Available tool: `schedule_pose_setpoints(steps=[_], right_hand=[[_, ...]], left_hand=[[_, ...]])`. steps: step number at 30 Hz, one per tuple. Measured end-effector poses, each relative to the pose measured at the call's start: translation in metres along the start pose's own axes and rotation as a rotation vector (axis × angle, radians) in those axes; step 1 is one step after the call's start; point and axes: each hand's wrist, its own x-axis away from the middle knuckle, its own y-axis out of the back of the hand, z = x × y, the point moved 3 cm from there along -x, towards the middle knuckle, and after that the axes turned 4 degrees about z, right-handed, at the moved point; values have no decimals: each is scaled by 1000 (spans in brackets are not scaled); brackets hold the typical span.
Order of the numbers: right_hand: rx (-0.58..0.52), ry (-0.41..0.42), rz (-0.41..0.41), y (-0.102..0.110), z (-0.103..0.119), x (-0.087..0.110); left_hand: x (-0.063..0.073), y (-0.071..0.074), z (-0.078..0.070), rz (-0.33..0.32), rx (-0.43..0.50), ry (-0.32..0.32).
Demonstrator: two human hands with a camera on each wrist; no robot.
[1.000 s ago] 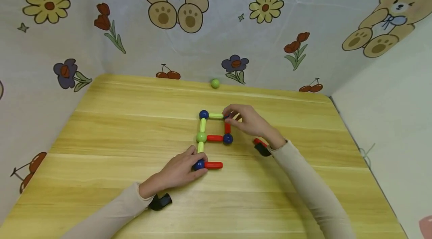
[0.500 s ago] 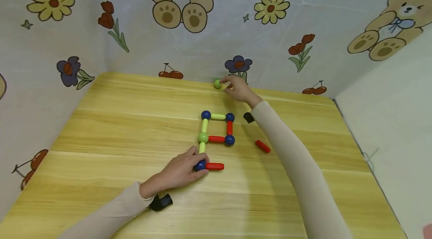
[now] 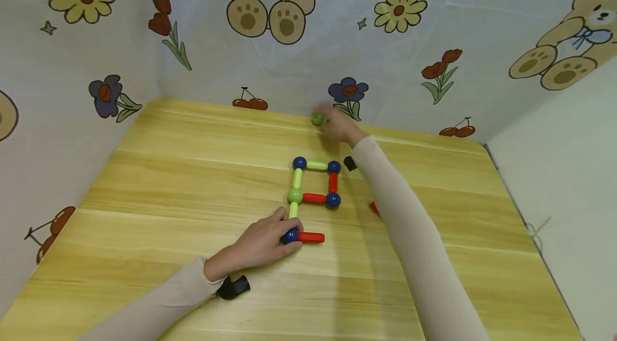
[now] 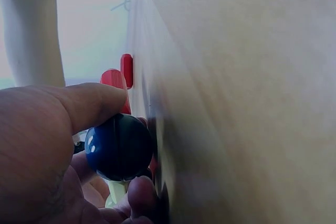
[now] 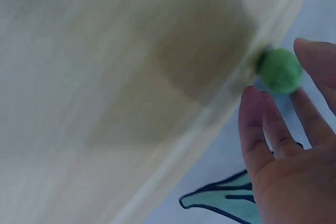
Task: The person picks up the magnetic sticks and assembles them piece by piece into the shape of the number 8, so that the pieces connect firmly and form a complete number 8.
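Observation:
In the head view, my left hand grips a blue ball at the near corner of a ball-and-rod magnetic figure. The left wrist view shows the thumb and fingers round this blue ball. A red rod extends right from it; a yellow-green rod leads up to a green ball. Beyond, rods and blue balls form a square. My right hand, blurred, is at a loose green ball by the table's back edge. Its thumb and a finger pinch that green ball.
A loose red rod lies right of the square, partly covered by the right forearm. A white patterned sheet stands behind the wooden table. Black wrist-camera parts show beneath the left wrist.
My right hand has left the square's far right corner and reached back to the loose green ball, its fingers now at it. The left hand keeps its hold. The head view has shifted slightly.

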Motion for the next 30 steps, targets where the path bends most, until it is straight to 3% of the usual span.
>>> schedule_pose_setpoints(steps=[7,13,22,30], right_hand=[[51,-25,-48,-7,-8,6],[45,26,-64,-9,-15,20],[-13,112,-112,-8,-18,56],[-104,193,-169,-14,-6,99]], left_hand=[[0,-1,-2,5,-2,7],[0,-2,-2,9,3,7],[0,-1,-2,5,-19,11],[0,0,-3,2,-16,7]])
